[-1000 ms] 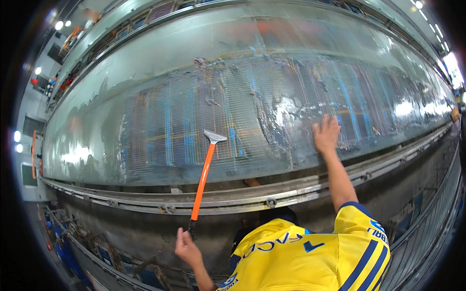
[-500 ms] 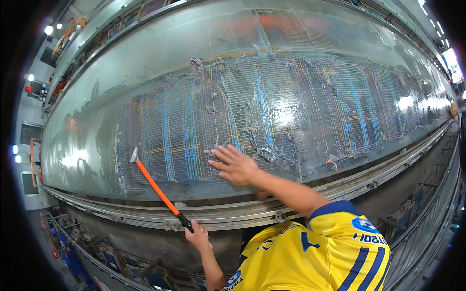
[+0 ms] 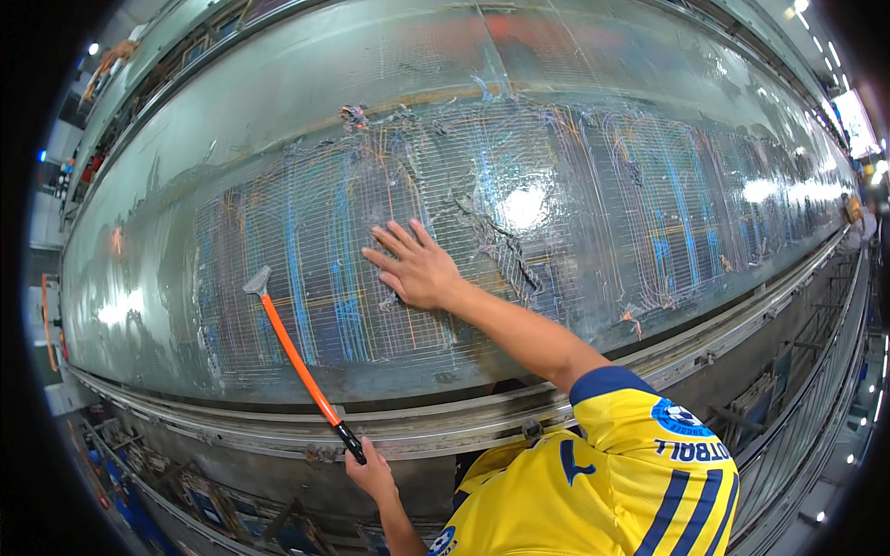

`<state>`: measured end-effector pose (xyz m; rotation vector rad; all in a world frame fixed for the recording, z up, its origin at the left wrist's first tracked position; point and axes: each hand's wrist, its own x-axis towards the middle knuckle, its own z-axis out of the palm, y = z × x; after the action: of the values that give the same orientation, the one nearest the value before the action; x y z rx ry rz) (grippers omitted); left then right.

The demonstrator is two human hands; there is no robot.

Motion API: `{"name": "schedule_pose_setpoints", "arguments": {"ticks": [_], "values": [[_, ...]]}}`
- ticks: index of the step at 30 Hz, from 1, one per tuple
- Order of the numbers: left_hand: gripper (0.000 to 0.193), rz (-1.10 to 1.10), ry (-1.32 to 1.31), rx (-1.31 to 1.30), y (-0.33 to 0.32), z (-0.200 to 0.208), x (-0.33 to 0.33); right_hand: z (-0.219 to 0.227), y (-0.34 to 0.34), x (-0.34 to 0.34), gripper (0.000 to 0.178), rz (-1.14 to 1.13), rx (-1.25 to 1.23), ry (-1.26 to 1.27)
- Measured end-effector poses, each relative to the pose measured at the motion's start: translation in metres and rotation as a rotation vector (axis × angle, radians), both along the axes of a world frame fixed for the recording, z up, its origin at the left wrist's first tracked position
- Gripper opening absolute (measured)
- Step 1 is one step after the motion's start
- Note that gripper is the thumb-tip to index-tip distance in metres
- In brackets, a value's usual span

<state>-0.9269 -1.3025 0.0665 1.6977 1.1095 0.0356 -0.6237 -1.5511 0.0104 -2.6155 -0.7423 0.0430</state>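
My left hand is closed round the black grip of a long-handled scraper. Its orange shaft reaches up over the table, and the grey blade end rests on or just above the left part of the patterned surface. With fingers spread, my right hand lies palm down on or close over that same surface. Under it runs a long printing table bearing coloured stripes and fine lines. A strip of crumpled dark residue sits right of my right hand, and a small clump lies farther away.
A metal rail with clamps follows the near edge of the table. Below it, frames stand on a rack. A small orange-pink scrap lies near the table's front edge. Another person is at the far right.
My right hand has slid left and a little away from me across the surface. The dark residue beside it looks longer and more exposed. The scraper stays in my left hand.
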Motion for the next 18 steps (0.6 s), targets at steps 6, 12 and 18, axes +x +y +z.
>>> {"name": "schedule_pose_setpoints", "arguments": {"ticks": [6,12,18], "values": [[0.026,-0.052,-0.009,-0.048,0.000,0.007,0.005,-0.027,-0.210,0.086,0.057,-0.800,-0.337,-0.204],[0.022,-0.141,-0.098,0.014,0.000,-0.002,-0.022,0.007,-0.240,-0.026,0.057,-0.737,-0.503,-0.398],[0.020,-0.513,-0.192,0.325,0.002,0.025,-0.062,0.019,-0.159,-0.108,0.055,-0.251,-0.102,0.007]]}}
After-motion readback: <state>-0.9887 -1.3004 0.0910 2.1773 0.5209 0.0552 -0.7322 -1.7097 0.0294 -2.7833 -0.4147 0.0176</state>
